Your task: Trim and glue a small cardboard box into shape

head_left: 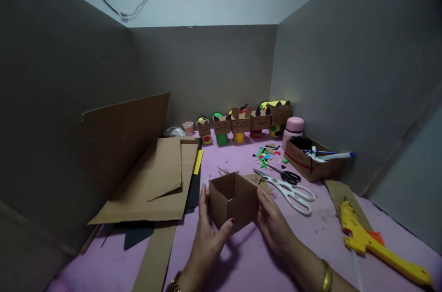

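Observation:
Between my two hands is a small brown cardboard box (pixel 243 211), its open top facing up and tilted a little toward me. My left hand (pixel 211 241) grips its left side, the thumb lying across the near face. On the box's right side, my right hand (pixel 272 220) presses with its fingers; part of them is hidden behind the cardboard. Just beyond the box lie white-handled scissors (pixel 292 193), black-handled scissors (pixel 289 176) and cardboard scraps (pixel 260 182).
Cardboard sheets (pixel 145 204) cover the left side. A yellow glue gun (pixel 366 236) lies at the right on a cardboard strip. Behind it stand a box of pens (pixel 311 167) and a pink bottle (pixel 293 130). Several cardboard animal-face figures (pixel 241 124) line the back, near coloured scraps (pixel 265 156).

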Available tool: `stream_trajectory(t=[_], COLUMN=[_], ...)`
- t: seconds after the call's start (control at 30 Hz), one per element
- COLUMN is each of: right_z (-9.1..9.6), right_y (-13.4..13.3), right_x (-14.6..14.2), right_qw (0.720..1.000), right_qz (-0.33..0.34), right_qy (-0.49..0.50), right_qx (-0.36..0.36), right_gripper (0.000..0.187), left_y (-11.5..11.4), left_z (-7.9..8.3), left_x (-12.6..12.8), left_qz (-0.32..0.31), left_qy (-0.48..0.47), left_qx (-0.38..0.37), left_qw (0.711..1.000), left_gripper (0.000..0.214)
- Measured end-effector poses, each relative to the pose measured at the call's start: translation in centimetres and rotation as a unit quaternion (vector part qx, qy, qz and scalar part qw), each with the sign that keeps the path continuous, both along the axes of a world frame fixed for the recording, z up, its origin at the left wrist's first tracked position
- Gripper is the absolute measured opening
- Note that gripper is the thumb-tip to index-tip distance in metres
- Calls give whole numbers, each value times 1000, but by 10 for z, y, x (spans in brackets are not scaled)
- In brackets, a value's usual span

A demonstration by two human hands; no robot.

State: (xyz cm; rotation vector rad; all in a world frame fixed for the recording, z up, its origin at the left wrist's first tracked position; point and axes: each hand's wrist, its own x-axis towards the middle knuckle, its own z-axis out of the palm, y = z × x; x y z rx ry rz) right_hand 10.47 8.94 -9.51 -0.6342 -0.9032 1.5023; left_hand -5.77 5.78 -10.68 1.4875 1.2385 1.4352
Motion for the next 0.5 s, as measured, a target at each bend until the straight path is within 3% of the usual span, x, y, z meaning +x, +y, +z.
stream_trajectory(t=[0.1,0.23,0.37,0.5], right_z=[-6,-11,-12,-16], right_y=[2,3,1,6], right_x=[2,3,1,4], right_qw=[998,982,940,893], right_qz=[1,7,28,-43], right_qy=[-59,-180,-304,-400], right_qx=[24,60,152,202], right_gripper=[44,46,34,40], left_y=[2,8,14,17], left_z=[5,7,6,4], left_x=[-3,-13,-21,-20], left_qz=[-5,41,93,112], left_qy=[-72,-97,-122,-129], left_qx=[3,38,56,57], left_qw=[997,994,987,984], left_gripper=[105,103,98,95])
